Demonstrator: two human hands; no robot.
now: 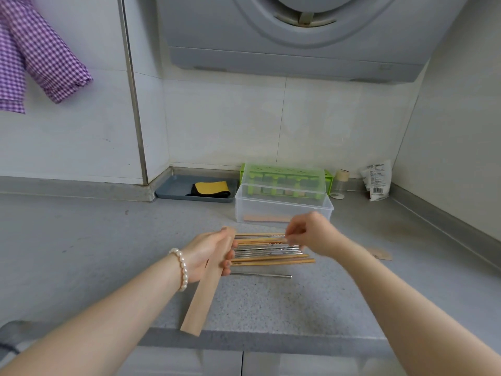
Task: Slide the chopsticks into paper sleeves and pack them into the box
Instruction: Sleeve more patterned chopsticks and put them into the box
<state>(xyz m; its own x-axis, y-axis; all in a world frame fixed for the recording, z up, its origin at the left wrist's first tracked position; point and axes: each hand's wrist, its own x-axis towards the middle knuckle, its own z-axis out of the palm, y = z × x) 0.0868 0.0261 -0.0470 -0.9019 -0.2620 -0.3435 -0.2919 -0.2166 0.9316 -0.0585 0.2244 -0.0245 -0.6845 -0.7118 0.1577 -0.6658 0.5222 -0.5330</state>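
Observation:
My left hand point(208, 253) grips a long tan paper sleeve point(202, 297) that slants down toward the counter's front edge. Several wooden and metal chopsticks point(268, 253) lie side by side on the grey counter between my hands. My right hand point(311, 234) hovers over the right ends of the pile, its fingertips pinching a chopstick near the top of the pile. One metal chopstick point(260, 275) lies apart, nearer to me. The clear plastic box point(282, 208) stands behind the pile with a sleeved pair point(267, 218) inside.
A clear lid and a green rack point(284, 180) rest on the box. A grey tray point(173, 189) with a yellow sponge sits at the back left, a small jar point(340, 183) and a packet point(376, 181) at the back right. Another paper sleeve point(381, 253) lies right of my forearm.

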